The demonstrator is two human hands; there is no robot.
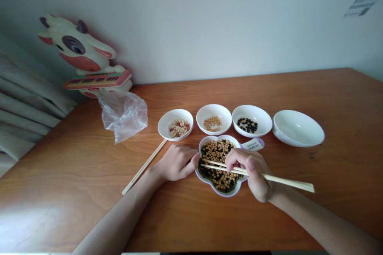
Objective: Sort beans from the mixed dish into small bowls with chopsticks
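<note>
Head view: the left hand [176, 163] lies at the 9 o'clock rim of a flower-shaped dish [209, 186] of mixed beans [217, 153], fingers [191, 162] loosely together and touching it. The right hand [249, 173], at 3 o'clock, has its fingers [236, 158] pinching wooden chopsticks [284, 179], their tips over the beans.

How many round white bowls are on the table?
4: a bowl of nuts, a bowl of yellow beans, a bowl of black beans in a row, and a larger bowl at their right.
</note>
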